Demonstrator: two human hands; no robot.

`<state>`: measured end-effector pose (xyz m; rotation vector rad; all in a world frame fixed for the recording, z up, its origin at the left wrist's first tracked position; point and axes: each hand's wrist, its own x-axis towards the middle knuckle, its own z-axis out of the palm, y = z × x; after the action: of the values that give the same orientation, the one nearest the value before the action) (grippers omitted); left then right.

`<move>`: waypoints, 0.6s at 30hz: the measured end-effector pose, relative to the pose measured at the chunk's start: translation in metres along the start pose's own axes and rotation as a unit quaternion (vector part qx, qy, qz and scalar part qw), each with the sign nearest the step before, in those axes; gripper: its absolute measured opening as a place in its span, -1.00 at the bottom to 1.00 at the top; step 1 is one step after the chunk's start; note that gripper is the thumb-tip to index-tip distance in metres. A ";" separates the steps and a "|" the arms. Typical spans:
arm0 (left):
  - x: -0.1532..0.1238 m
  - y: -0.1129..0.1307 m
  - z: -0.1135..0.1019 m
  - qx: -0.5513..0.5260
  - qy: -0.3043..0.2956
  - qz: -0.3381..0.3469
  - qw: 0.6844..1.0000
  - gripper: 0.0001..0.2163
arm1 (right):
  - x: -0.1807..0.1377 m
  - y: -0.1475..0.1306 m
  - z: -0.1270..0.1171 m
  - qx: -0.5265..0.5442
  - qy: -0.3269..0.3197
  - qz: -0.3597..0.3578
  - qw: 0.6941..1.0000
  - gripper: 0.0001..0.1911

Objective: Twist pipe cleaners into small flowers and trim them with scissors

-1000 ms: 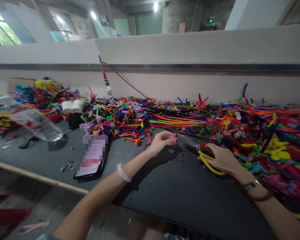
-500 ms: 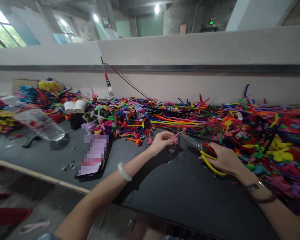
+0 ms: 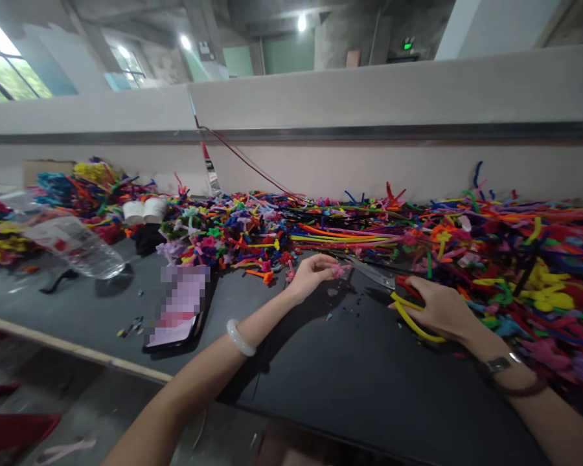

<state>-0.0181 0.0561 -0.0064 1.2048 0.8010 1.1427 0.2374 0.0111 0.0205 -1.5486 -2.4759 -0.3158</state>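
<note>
My left hand [image 3: 312,272] rests on the dark table [image 3: 320,362] with its fingers pinched on a small pink pipe-cleaner flower [image 3: 339,268]. A pale bangle sits on that wrist. My right hand [image 3: 438,309] lies at the edge of the pile, fingers through the yellow handles of a pair of scissors [image 3: 408,314]. The metal blades [image 3: 372,272] point left toward the pink flower. A watch and a bead bracelet are on my right wrist.
A big heap of coloured pipe cleaners [image 3: 490,259] and small twisted flowers [image 3: 214,233] runs along the wall. A phone [image 3: 177,310] lies left of my arm. Further left lie a clear plastic bottle [image 3: 75,246] and two white cups [image 3: 144,210]. The table's front edge runs diagonally.
Hardly anything has moved; both hands keep their grips and places, with only a slight shift of the view.
</note>
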 end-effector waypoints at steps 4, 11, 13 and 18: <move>-0.002 0.005 0.002 -0.010 0.013 -0.012 1.000 -0.78 | -0.001 0.000 -0.002 0.014 -0.007 0.000 1.000 -0.55; -0.003 0.006 0.002 -0.020 0.021 -0.008 1.000 -0.76 | -0.002 0.000 -0.002 0.051 -0.010 -0.016 0.999 -0.55; -0.004 0.006 0.003 -0.019 0.022 -0.009 1.000 -0.76 | -0.002 -0.001 -0.002 0.055 -0.014 -0.020 0.998 -0.56; -0.005 0.008 0.004 -0.024 0.012 -0.010 1.000 -0.75 | -0.002 -0.005 -0.005 0.058 -0.026 -0.021 0.998 -0.57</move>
<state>-0.0172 0.0500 0.0019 1.1432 0.7990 1.1562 0.2340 0.0059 0.0242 -1.4785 -2.5204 -0.1368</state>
